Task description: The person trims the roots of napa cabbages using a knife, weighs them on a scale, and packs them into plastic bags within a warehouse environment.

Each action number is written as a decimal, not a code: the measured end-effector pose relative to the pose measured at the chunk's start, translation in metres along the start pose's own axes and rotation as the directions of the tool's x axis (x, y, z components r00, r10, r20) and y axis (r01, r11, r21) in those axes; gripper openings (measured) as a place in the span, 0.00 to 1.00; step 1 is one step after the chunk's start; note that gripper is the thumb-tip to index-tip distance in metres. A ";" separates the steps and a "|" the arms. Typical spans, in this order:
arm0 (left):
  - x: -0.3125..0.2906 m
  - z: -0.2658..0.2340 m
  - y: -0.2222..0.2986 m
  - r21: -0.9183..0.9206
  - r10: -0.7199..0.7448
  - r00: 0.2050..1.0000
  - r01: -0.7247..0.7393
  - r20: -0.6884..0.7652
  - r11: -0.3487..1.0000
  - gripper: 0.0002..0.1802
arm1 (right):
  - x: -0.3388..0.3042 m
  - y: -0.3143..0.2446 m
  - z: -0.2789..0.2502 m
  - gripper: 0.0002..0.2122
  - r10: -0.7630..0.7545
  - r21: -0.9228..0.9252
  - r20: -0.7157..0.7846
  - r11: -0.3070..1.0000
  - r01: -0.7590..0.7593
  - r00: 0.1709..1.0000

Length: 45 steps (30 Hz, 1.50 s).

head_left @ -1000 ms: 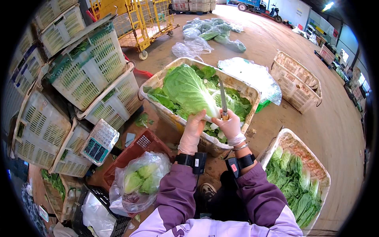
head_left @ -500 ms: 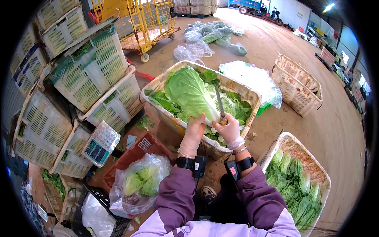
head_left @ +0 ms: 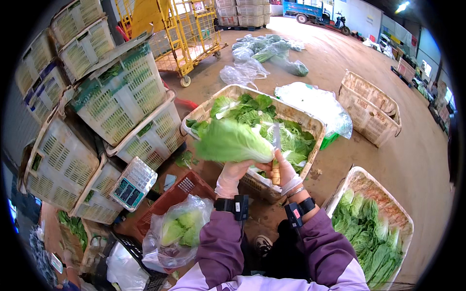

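Observation:
A head of Chinese cabbage (head_left: pixel 238 141) lies tilted across the near side of a white plastic crate (head_left: pixel 318 140) full of loose green leaves, its leafy end to the left and blurred. My left hand (head_left: pixel 234 175), in a thin translucent glove, grips it from below near the white stem end. In my right hand (head_left: pixel 285 170), also gloved, is a knife (head_left: pixel 276 172) with a pale wooden handle. Its blade points away from me, close beside the stem end. Whether the blade touches the cabbage I cannot tell.
Stacked white crates (head_left: pixel 116 92) and a scale (head_left: pixel 133 184) stand at left. A red crate (head_left: pixel 189 184) with bagged cabbage (head_left: pixel 179 228) sits near my left forearm. At right are a crate of cabbages (head_left: pixel 369 237) and a beige crate (head_left: pixel 371 109). Filled bags (head_left: pixel 267 48) lie farther off.
The cabbage has swung from pointing away to pointing left, lower over the crate. My right hand has turned the knife more upright beside the stem end. The whole view has shifted slightly.

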State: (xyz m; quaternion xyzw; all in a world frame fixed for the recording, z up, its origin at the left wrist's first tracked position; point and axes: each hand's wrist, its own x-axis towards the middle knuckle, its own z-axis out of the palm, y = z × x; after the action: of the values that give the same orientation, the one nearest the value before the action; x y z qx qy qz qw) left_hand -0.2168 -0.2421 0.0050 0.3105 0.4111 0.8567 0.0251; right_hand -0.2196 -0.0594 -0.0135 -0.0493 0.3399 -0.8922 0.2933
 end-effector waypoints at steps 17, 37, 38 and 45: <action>-0.045 -0.025 0.040 0.091 -0.552 0.830 0.545 0.077 0.833 0.40 | -0.047 -0.058 -0.009 0.33 -0.124 -0.259 0.349 0.940 0.222 0.929; -0.030 0.001 0.009 0.568 -0.341 0.805 0.587 -0.485 0.577 0.34 | -0.032 -0.028 0.041 0.06 -0.574 -0.851 0.279 -0.519 -0.079 0.770; -0.030 0.002 0.009 0.629 -0.281 0.812 0.577 -0.512 0.521 0.31 | -0.029 -0.023 0.043 0.05 -0.542 -0.831 0.336 -0.556 -0.029 0.770; -0.020 0.016 0.019 0.630 -0.324 0.809 0.586 -0.490 0.510 0.27 | -0.018 -0.001 0.042 0.04 -0.453 -0.793 0.337 -0.609 -0.010 0.825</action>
State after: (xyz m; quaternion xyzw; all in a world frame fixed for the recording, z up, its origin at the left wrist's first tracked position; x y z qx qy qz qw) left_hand -0.1883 -0.2493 0.0158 0.0320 0.7955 0.6026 0.0553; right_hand -0.1934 -0.0728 0.0212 -0.2412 0.9348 -0.1678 -0.1993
